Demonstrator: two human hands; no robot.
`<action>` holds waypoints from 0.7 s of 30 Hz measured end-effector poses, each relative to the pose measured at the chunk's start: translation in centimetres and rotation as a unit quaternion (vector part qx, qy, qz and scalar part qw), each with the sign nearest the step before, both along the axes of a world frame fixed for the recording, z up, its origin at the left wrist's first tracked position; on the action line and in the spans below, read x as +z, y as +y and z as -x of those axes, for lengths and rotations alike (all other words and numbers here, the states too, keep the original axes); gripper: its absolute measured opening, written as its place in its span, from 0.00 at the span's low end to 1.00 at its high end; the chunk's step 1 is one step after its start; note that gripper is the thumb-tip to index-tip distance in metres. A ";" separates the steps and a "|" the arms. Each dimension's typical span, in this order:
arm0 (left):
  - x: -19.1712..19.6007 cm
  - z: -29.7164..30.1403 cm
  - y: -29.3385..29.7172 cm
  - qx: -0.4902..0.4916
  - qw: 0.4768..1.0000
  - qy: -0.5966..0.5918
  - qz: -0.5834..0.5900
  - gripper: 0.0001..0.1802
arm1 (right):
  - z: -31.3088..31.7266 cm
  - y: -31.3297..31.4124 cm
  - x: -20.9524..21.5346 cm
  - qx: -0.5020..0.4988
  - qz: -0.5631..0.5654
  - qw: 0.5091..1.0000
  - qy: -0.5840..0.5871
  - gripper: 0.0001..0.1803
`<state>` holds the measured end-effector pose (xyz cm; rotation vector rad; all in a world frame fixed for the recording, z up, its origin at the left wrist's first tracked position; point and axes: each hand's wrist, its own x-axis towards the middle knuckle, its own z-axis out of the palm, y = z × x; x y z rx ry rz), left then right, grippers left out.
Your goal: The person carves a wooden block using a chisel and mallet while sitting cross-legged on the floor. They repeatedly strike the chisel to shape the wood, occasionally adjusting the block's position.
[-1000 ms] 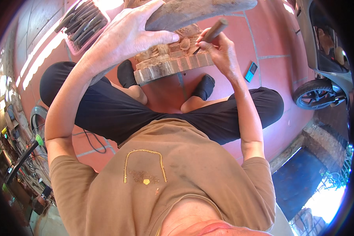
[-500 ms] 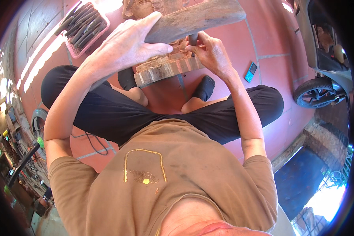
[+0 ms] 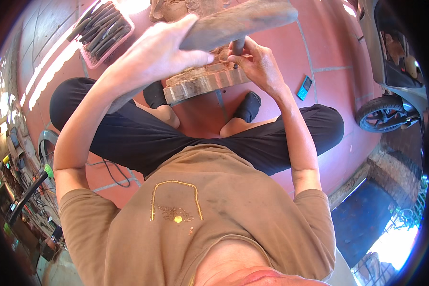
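My left hand (image 3: 157, 52) is closed round a long wooden mallet (image 3: 243, 23), whose thick head reaches to the right above the carving. Its thumb points along toward my other hand. My right hand (image 3: 260, 64), fingers pinched, holds a dark chisel (image 3: 238, 46) upright under the mallet head; the two look to be touching or nearly so. Below the chisel is a partly carved wood block (image 3: 207, 85) with a stepped, striped near edge. The chisel's cutting end is hidden by my fingers and the block.
A pink basket (image 3: 97, 64) full of dark-handled chisels (image 3: 102, 31) stands at the far left. On the red tiles to the right lies a blue phone (image 3: 304, 87). A motorbike wheel (image 3: 381, 113) is farther right. My crossed legs (image 3: 128, 128) flank the block; a black cable (image 3: 114, 174) lies at left.
My left hand and the mallet have shifted slightly to the right and are a little blurred. The chisel and my right hand have moved slightly right.
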<state>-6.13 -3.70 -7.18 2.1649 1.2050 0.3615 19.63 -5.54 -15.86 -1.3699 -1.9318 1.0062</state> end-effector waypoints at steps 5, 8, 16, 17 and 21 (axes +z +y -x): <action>-0.1 0.6 -0.3 0.005 0.999 -0.015 0.039 0.37 | -0.5 0.2 -0.8 -0.034 -0.028 0.998 0.037 0.12; -0.7 0.8 0.2 0.006 0.998 -0.052 0.018 0.37 | -1.2 0.2 -1.6 -0.136 0.045 0.983 0.118 0.11; 2.5 0.2 0.2 0.082 0.993 -0.051 0.074 0.33 | -3.3 1.5 -1.4 -0.172 -0.017 0.972 0.159 0.11; 2.7 0.2 0.1 0.075 0.992 -0.079 0.063 0.34 | -3.2 1.3 -0.9 -0.164 0.008 0.970 0.177 0.12; 3.6 -0.1 -0.2 0.056 0.985 -0.160 0.012 0.33 | -1.7 0.4 -0.8 -0.076 0.006 0.993 0.090 0.13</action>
